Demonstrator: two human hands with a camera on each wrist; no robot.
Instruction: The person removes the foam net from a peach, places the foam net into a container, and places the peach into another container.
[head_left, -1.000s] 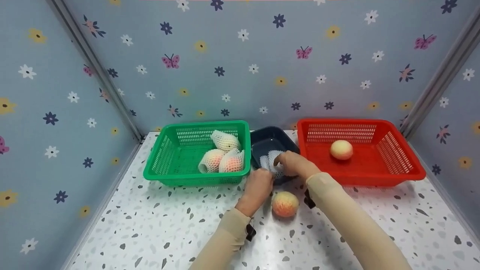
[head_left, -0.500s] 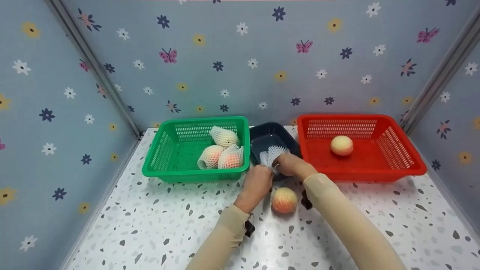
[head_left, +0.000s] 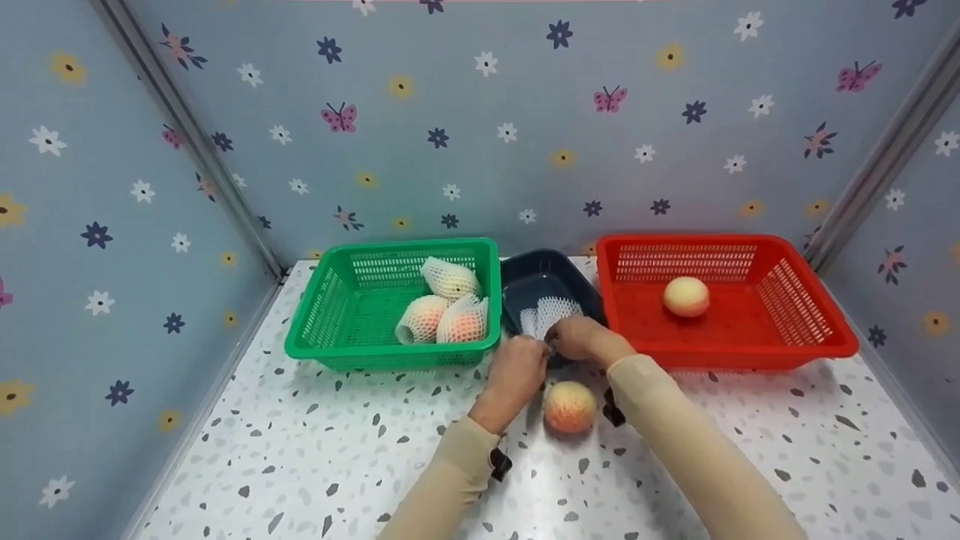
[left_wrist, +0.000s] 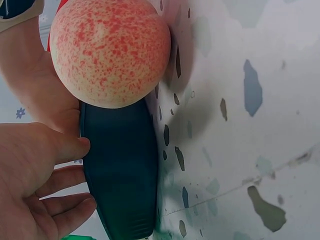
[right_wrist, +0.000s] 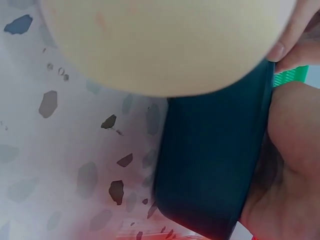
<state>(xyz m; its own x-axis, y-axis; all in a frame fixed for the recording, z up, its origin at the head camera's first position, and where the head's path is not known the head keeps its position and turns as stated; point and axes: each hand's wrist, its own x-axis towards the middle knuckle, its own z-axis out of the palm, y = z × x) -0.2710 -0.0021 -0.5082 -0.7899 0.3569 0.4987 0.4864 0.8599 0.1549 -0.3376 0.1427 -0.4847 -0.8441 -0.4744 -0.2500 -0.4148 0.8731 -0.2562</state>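
Observation:
Both hands meet at the front rim of a small dark blue basin (head_left: 544, 277) that holds white foam fruit nets (head_left: 556, 309). My left hand (head_left: 517, 367) grips the rim; in the left wrist view the thumb (left_wrist: 75, 147) lies on its outer side. My right hand (head_left: 585, 339) reaches over the rim with bent fingers and pinches the near end of a net; its fingertips are mostly hidden in the right wrist view. A bare yellow-and-red peach (head_left: 570, 407) sits on the table between the wrists, just in front of the basin.
On the left stands a green basket (head_left: 390, 352) with several net-wrapped peaches (head_left: 461, 321). A red basket (head_left: 720, 352) on the right holds one bare peach (head_left: 686, 297). Patterned walls (head_left: 480, 112) enclose the speckled table (head_left: 300, 450).
The right hand has shifted slightly towards the front rim and the left hand, uncovering more of the net. The left hand stays at the rim. The peaches and baskets have not moved.

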